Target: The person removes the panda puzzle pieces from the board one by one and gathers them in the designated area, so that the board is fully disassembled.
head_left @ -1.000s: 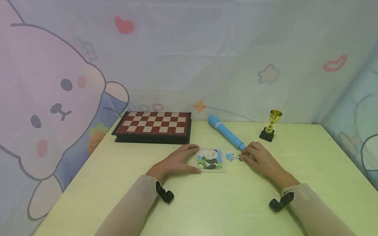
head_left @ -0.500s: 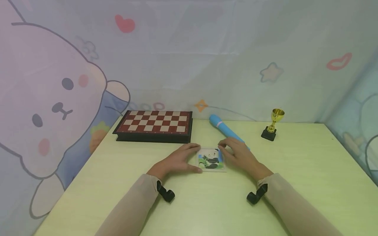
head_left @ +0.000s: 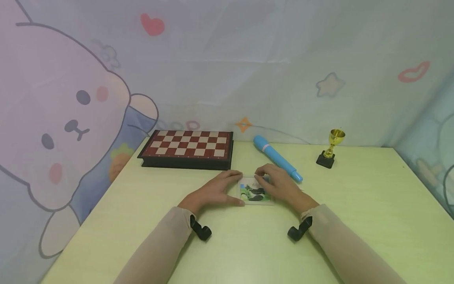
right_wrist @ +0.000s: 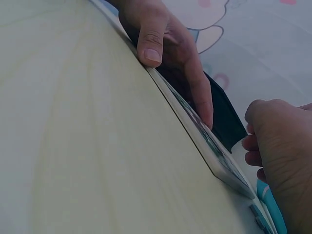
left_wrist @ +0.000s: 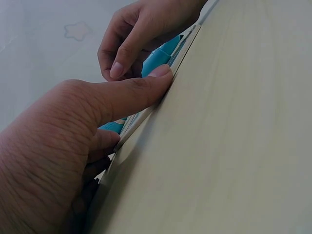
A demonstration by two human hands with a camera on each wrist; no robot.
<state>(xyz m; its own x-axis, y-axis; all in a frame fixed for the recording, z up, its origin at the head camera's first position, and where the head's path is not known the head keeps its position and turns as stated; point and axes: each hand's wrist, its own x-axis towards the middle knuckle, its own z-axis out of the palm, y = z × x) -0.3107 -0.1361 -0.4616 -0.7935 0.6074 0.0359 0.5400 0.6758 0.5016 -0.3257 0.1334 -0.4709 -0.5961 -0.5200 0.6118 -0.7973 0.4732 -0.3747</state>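
Head view: your left hand [head_left: 215, 191] grips the puzzle [head_left: 252, 197], flat on the table [head_left: 244, 248]. Your right hand [head_left: 279, 183] curls over it; I can't tell if it pinches anything. Pressing crookedly could jam the fit; a slack left hand could let the puzzle skid.

A table [head_left: 227, 248] bears a chessboard [head_left: 188, 146], puzzle [head_left: 252, 195], blue baton [head_left: 278, 159], trophy [head_left: 330, 152].

You face a pale yellow table [head_left: 372, 205] with a light cloth [head_left: 220, 83] behind it, printed with a big cartoon animal [head_left: 71, 98], a red heart [head_left: 153, 25] and a star [head_left: 330, 85].
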